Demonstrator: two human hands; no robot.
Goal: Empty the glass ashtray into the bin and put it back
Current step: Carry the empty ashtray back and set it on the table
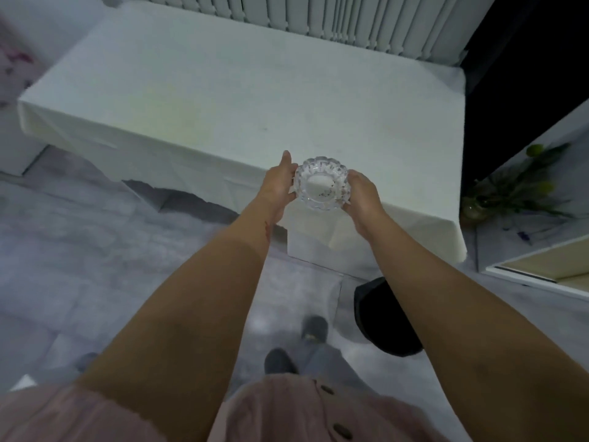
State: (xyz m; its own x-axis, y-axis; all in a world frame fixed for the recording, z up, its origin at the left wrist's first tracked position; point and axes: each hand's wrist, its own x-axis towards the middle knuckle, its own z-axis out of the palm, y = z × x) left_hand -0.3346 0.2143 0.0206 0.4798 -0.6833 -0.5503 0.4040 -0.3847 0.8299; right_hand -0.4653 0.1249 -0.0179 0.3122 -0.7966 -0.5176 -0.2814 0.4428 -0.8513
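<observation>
A round cut-glass ashtray (322,184) with a scalloped rim is held between both hands, just above the near edge of the white-clothed table (223,100). A few dark specks of ash lie in its bowl. My left hand (279,186) grips its left side, thumb stretched upward. My right hand (363,194) clasps its right side. A black bin (382,317) stands on the floor at the lower right, below and right of the ashtray, partly hidden behind my right forearm.
The table's white cloth hangs down to a white base block (306,244). White vertical blinds (350,17) run behind it. A plant in a glass vase (510,189) and a white shelf edge (541,269) stand at the right. My feet rest on grey floor.
</observation>
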